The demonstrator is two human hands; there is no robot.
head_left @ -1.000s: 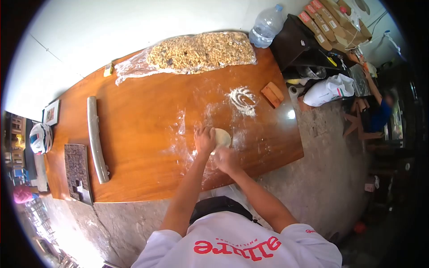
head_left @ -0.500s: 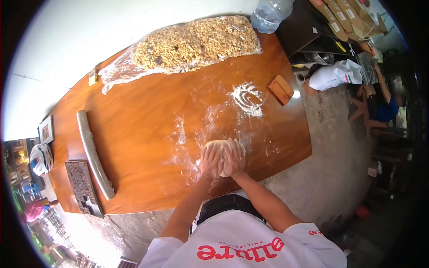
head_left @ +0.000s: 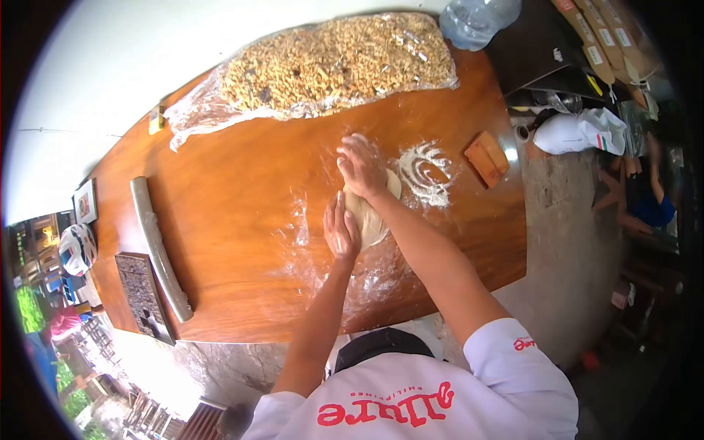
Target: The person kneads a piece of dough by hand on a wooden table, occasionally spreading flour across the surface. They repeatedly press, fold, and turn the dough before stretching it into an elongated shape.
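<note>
A lump of pale dough [head_left: 369, 223] lies on the floury wooden table [head_left: 235, 242]. My left hand [head_left: 342, 227] rests against the dough's left side, its fingers stretched out and pointing up the table. My right hand [head_left: 361, 166] is at the dough's upper left end, with the palm side touching it and the fingers extended beyond it. Neither hand is wrapped round the dough. Just right of the dough is a swirled patch of white flour [head_left: 427, 173].
A plastic bag of brown pieces [head_left: 337, 66] lies along the far edge, beside a large clear bottle [head_left: 477, 22]. A wooden block [head_left: 486, 159] sits at the right. A long grey tube [head_left: 158, 246] and a dark carved board [head_left: 144, 293] are at the left. Another person's arm [head_left: 655, 172] shows far right.
Both hands have moved up the table, my right hand farther than my left. They were side by side on top of the dough. The dough now looks longer, and the view has shifted slightly.
</note>
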